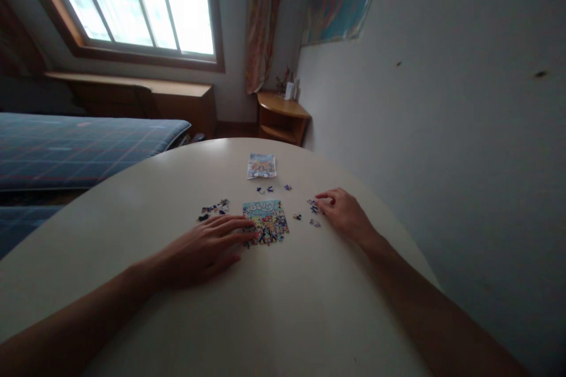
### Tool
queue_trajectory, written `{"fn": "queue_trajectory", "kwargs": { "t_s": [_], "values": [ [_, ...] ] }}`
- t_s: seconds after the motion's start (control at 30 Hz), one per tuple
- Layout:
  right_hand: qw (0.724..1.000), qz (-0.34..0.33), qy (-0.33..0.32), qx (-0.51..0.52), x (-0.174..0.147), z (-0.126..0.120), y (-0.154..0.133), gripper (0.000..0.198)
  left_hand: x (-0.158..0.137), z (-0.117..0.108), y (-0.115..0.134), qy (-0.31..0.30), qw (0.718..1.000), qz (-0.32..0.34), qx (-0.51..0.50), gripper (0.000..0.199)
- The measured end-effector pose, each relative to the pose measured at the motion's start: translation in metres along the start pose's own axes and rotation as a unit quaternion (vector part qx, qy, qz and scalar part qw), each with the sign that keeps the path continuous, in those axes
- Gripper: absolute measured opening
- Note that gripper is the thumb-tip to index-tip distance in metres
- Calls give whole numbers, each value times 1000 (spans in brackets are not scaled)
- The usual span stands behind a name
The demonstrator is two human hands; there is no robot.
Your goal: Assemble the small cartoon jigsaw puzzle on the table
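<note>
On the white table lies a partly assembled jigsaw puzzle [269, 218], its top bright blue with large lettering and its lower part crowded with small colourful figures. My left hand [210, 247] rests flat, fingers stretched out over the puzzle's left edge. To the right, my right hand [342, 212] is bent at the fingers, thumb and index tips close together at a puzzle piece [313, 207] in a small group. More loose pieces [315, 223] lie just below that hand, and another piece [298, 217] sits between it and the puzzle.
A heap of loose pieces [216, 208] lies left of the puzzle. Several more pieces [270, 189] lie behind it, before a printed packet [261, 166]. Beyond the round table [283, 318] stand a bed [88, 150] and a corner shelf [283, 106]. A wall [477, 147] runs along the right.
</note>
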State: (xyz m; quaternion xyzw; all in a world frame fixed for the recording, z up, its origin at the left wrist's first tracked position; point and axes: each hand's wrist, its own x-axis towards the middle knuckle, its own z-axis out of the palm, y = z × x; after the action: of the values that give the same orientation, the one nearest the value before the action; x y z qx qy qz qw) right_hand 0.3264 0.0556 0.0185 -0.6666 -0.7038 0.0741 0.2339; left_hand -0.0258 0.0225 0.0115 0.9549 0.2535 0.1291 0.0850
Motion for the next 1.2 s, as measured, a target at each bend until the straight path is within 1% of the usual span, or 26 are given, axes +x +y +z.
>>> {"fn": "queue_trajectory", "kwargs": {
  "t_s": [0.17, 0.4, 0.57, 0.67, 0.77, 0.83, 0.93, 0.97, 1.07, 1.2],
  "values": [
    [1000, -8, -5, 19, 1, 0, 1, 19, -1, 1, -2, -5, 1000, 5, 6, 51],
    [999, 19, -6, 41, 6, 3, 2, 16, 0, 2, -2, -3, 1000, 4, 7, 51],
    [998, 24, -7, 57, 4, 1, -4, 12, 0, 0, -1, 1, 1000, 8, 8, 51],
    [994, -13, -3, 108, -1, -1, -15, 19, 0, 0, 0, 13, 1000, 20, 0, 49],
    [984, -68, -15, 166, -10, 0, -34, 27, 3, 2, 2, 46, 999, 25, -10, 43],
    [975, -84, -33, 204, -19, 2, -49, 24, 5, 5, 6, 88, 996, 4, -22, 34],
    [962, -88, -67, 251, -35, 9, -71, 21, 10, 10, 16, 151, 985, -67, -52, 21],
    [957, -92, -77, 266, -40, 11, -77, 21, 12, 11, 21, 157, 982, -88, -62, 19],
    [943, -104, -102, 299, -51, 19, -89, 25, 14, 14, 32, 157, 974, -123, -103, 19],
    [935, -134, -97, 314, -58, 27, -95, 24, 16, 15, 39, 170, 957, -150, -179, 18]
  ]
}}
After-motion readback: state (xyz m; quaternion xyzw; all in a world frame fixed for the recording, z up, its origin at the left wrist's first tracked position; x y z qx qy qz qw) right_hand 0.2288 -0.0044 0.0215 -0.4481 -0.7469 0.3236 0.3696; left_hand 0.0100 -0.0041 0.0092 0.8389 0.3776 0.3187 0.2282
